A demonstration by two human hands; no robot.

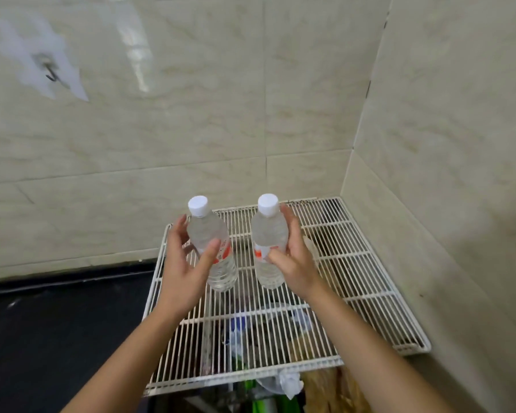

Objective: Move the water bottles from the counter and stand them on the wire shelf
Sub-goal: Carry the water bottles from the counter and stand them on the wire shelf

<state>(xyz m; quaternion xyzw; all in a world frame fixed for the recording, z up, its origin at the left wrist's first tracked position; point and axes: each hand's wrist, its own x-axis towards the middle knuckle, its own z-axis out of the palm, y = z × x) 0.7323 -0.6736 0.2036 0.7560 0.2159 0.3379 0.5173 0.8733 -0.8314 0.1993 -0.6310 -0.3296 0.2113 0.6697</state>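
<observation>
Standing upright side by side on the white wire shelf [355, 263] are two clear water bottles, each with a white cap and a red-and-white label round its middle. The left bottle [212, 248] leans a touch to the left at its top, and the right bottle [269, 248] stands straighter; the two are near each other but apart, with bare wire showing between their bases. Both sit toward the back half of the shelf, left of its centre. The person's left hand [185, 263] cups the left bottle loosely, the fingers spread wide behind it and the thumb [210, 253] lying across the label in front; the palm looks to be off the plastic, though I cannot tell for certain whether the fingertips touch. The right hand [292, 260] is wrapped closer round the right bottle, fingers reaching up its far side to just under the cap and the thumb pressed on the label, so it seems to have hold of it. Both bare forearms reach in from the bottom of the view. The shelf fits into the corner of two walls of pale beige tile [191, 129], and to its left runs a dark counter [57, 338]. Through the wires I can see a blurred jumble underneath, with something green [262, 403] and crumpled plastic [283, 383] at the front edge. A small metal hook [49, 71] is stuck to the wall high on the left.
</observation>
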